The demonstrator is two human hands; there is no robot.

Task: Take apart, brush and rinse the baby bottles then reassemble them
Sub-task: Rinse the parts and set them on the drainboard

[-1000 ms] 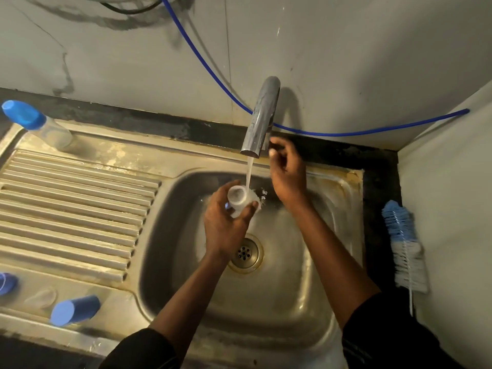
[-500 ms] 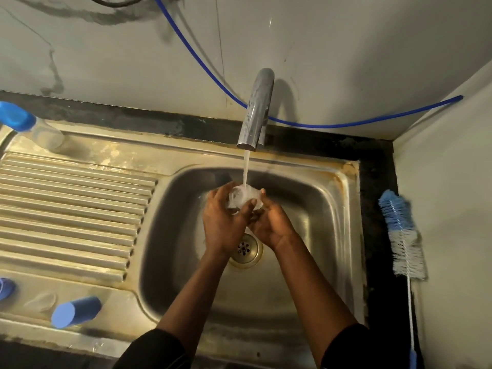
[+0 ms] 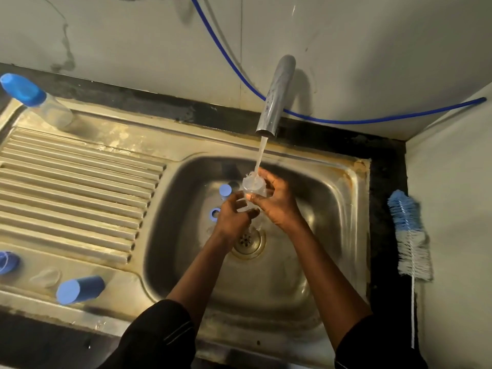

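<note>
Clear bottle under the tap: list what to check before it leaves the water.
1. Water stream hits the clear bottle: ok.
2. Left hand and right hand both grip it: ok.
3. Inside free of residue: cannot tell.
4. Blue cap and blue ring lie in the sink, off the drain: ok.
5. Brush lies on the counter right of the sink: ok.

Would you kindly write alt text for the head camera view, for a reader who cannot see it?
The left hand and right hand hold a clear bottle under the running tap over a steel sink. A capped bottle and a blue cap sit on the drainboard; a brush lies at right.
</note>
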